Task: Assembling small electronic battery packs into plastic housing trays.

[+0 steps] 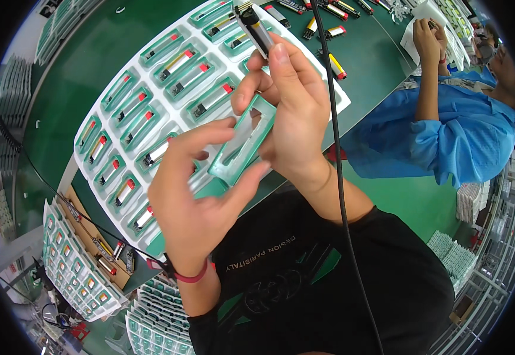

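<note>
My right hand (299,100) pinches a slim battery cell assembly (256,35) between thumb and fingers, tilted up, with a black end piece and metal contacts at its top. Below it, a green, open rectangular plastic shell (226,158) with a pale inside lies slanted between both hands. My left hand (192,195) has its thumb and fingers closed around the shell's sides, while its upper end is against my right palm. Behind the hands, a large white tray (145,77) bears rows of green shells, many with silver, red-ended cells inside.
Loose cells (334,65) lie scattered on the green table (370,89) at the far right. A black cable (338,154) hangs down across the view. A co-worker in a blue shirt (429,130) works at right. More filled trays (80,266) stand at lower left beside a cardboard box (112,269).
</note>
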Available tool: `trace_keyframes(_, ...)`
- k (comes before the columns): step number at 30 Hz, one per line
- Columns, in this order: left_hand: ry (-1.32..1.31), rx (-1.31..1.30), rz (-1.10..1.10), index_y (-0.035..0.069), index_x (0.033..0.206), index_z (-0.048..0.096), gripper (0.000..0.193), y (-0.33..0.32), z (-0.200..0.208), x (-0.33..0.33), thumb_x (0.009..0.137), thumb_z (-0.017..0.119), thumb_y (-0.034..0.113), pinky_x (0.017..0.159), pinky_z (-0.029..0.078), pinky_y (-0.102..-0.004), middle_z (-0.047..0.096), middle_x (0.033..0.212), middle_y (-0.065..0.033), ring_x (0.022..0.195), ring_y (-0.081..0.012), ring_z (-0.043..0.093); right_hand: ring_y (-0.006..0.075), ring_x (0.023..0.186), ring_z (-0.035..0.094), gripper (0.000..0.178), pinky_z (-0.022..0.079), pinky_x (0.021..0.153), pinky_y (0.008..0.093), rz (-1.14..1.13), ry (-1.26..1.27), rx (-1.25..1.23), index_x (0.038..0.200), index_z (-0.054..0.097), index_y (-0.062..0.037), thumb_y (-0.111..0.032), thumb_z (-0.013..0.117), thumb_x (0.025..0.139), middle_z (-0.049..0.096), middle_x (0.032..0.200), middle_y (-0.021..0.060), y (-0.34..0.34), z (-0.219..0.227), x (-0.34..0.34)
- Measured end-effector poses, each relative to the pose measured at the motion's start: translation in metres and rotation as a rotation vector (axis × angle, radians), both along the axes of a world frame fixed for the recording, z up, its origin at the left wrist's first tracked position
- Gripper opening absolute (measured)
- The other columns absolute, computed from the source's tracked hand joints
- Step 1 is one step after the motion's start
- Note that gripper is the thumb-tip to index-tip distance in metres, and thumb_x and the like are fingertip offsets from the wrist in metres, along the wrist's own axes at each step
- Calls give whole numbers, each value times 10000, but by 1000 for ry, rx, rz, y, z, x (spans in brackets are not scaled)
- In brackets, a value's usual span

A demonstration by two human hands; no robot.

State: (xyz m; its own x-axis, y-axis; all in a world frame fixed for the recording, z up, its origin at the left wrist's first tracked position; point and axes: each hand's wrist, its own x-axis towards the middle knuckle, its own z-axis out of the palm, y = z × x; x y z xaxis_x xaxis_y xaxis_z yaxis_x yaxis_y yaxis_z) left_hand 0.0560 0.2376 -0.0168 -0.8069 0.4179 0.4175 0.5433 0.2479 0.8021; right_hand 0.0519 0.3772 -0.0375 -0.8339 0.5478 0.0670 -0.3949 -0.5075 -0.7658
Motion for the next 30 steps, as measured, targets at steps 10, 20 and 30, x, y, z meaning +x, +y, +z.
trace_keyframes(10, -982, 735, -315, -40, 1282, 444, 545, -51, -21, -5, 842, 735, 96, 651, 550, -295, 647, 1134, -241, 819, -246, 689, 149, 572, 631, 249, 528, 564, 269, 472, 38, 188, 1172, 552, 35, -134, 528, 991, 598, 907, 66, -31, 25, -7)
trace_keyframes(20, -391, 667, 69, -62, 1060, 561, 441, -94, -26, 12, 677, 770, -126, 898, 572, -374, 627, 1137, -230, 1053, -299, 649, 152, 883, 587, 342, 488, 736, 264, 381, 348, 885, 1185, 552, 92, 31, 639, 860, 608, 1071, 144, -31, 31, -14)
trace_keyframes(30, -255, 580, 93, -69, 1102, 529, 407, -97, -28, 8, 745, 705, -157, 916, 551, -358, 594, 1197, -307, 1136, -328, 614, 210, 840, 531, 328, 436, 683, 300, 410, 393, 1349, 1014, 702, -7, -168, 779, 739, 548, 943, 99, -34, 19, -13)
